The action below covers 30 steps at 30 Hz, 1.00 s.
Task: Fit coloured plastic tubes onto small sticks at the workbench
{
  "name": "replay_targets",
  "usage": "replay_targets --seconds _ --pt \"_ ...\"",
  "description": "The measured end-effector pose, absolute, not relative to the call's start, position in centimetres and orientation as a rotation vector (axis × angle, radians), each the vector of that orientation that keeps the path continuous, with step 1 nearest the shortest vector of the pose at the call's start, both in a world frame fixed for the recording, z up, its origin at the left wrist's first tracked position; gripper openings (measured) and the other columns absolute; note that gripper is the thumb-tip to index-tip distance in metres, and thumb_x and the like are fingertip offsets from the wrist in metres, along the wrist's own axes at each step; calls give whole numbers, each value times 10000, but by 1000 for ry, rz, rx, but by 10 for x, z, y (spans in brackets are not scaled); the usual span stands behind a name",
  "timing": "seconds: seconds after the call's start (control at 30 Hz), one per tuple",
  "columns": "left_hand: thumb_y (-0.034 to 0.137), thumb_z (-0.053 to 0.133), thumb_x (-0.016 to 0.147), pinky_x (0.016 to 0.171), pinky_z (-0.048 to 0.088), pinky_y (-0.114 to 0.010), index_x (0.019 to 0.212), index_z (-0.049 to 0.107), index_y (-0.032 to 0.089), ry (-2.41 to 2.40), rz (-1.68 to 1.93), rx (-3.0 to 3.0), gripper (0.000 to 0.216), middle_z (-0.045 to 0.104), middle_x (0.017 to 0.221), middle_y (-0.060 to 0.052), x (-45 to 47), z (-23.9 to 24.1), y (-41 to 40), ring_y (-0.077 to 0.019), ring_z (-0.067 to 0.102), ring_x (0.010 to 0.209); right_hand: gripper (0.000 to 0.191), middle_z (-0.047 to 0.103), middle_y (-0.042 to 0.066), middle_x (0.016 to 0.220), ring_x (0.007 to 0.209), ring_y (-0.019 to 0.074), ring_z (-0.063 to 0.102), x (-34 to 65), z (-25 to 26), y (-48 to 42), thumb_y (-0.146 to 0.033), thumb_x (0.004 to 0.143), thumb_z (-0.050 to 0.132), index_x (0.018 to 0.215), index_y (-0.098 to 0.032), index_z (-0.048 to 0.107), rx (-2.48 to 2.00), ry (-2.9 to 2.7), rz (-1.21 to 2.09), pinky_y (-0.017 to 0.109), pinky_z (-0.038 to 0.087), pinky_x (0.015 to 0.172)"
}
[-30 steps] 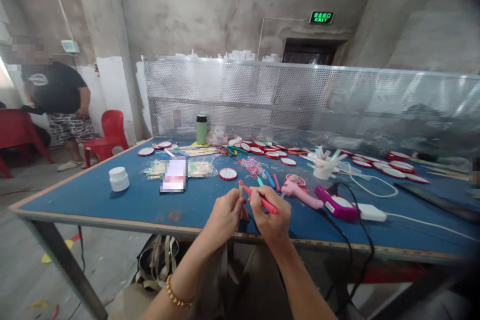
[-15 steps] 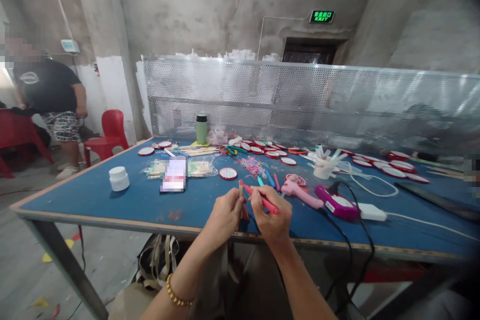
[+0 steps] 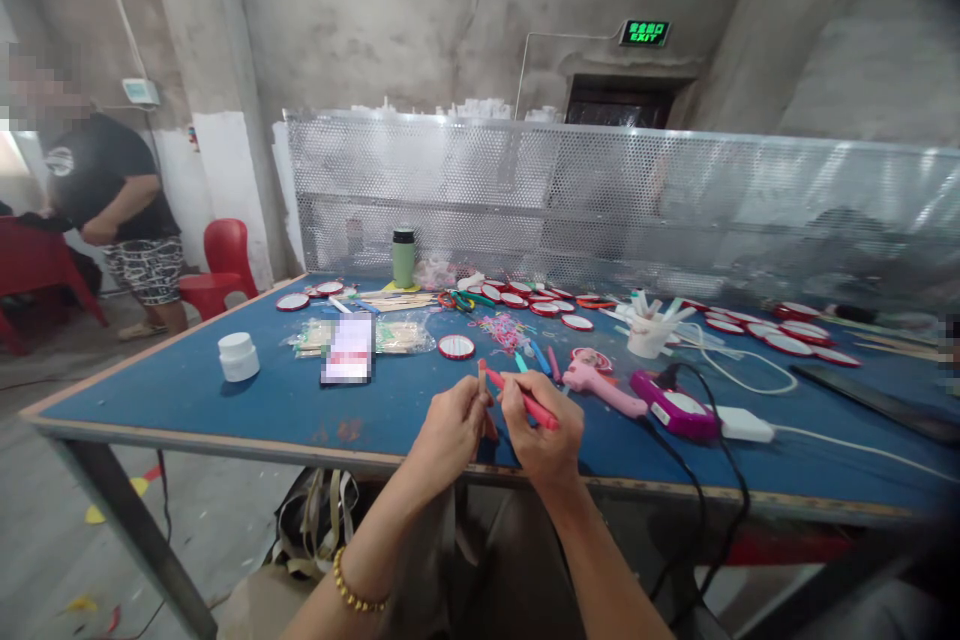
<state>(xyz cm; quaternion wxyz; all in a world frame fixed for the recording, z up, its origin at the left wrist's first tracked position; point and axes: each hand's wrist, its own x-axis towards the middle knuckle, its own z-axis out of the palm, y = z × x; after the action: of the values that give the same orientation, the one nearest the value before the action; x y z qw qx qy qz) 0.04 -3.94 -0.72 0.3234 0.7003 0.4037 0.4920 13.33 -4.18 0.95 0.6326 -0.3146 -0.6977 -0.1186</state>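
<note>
My left hand [image 3: 448, 435] pinches a thin wooden stick [image 3: 484, 398] upright over the near edge of the blue table [image 3: 225, 400]. My right hand [image 3: 544, 430] holds a red stick [image 3: 525, 402] slanted across it, its tip touching the wooden one. Both hands meet at the table's front middle. Just beyond them lie a pink glue gun [image 3: 596, 382], a few coloured sticks [image 3: 538, 358] and a round red-rimmed mirror [image 3: 456, 348].
A purple device [image 3: 673, 407] with black cables and a white adapter [image 3: 742, 424] lie to the right. A white jar [image 3: 238, 358], bagged sticks [image 3: 397, 335], a green bottle [image 3: 403, 258], a white cup [image 3: 646, 334] and several mirrors sit farther back. A person [image 3: 112, 210] stands at far left by red chairs.
My hands have stayed in place with the two sticks. The person at far left has shifted stance and straightened up a little.
</note>
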Motion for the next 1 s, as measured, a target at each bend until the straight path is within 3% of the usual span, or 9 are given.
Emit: replay_targets --seconds 1.0 --pt "314 413 970 590 374 -224 751 472 206 1053 1290 1839 251 581 576 32 0 -9 -38 -121 528 545 175 703 0 684 589 130 674 133 8 -41 -172 946 538 823 -199 659 -728 -1582 -267 226 526 599"
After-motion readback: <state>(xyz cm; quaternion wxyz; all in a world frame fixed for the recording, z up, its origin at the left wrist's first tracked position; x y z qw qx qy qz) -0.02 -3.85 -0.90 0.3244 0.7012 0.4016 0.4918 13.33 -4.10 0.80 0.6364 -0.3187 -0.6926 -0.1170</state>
